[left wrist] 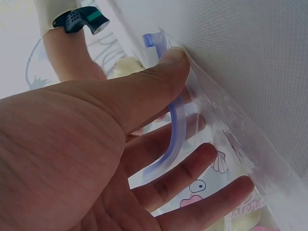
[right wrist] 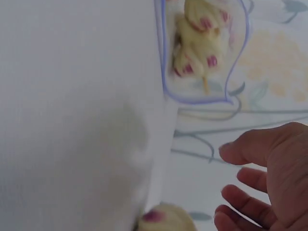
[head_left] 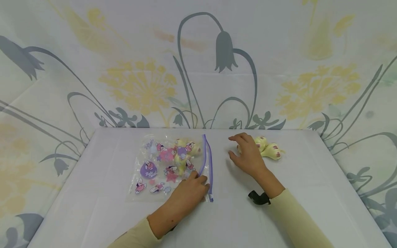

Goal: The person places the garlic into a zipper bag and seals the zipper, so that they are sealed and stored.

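A clear zip bag (head_left: 141, 196) printed with pink and purple cartoon figures lies flat on the table, its purple zip edge (head_left: 211, 172) facing right. Inside show several pale yellow, pear-shaped pieces (right wrist: 197, 43) with pink print; the right wrist view looks into the parted bag mouth. My left hand (head_left: 190, 189) holds the near end of that mouth, thumb (left wrist: 159, 82) over the zip and the other fingers spread along the film. More yellow pieces (head_left: 273, 151) lie at the right, partly hidden behind my right hand (head_left: 249, 156), which hovers with thumb and fingers apart, holding nothing.
The table (head_left: 232, 220) is covered in white cloth. Behind it hangs a backdrop (head_left: 266, 31) with grey and yellow flowers. A black wrist mount (head_left: 258, 198) sticks out from the right wrist, low over the table.
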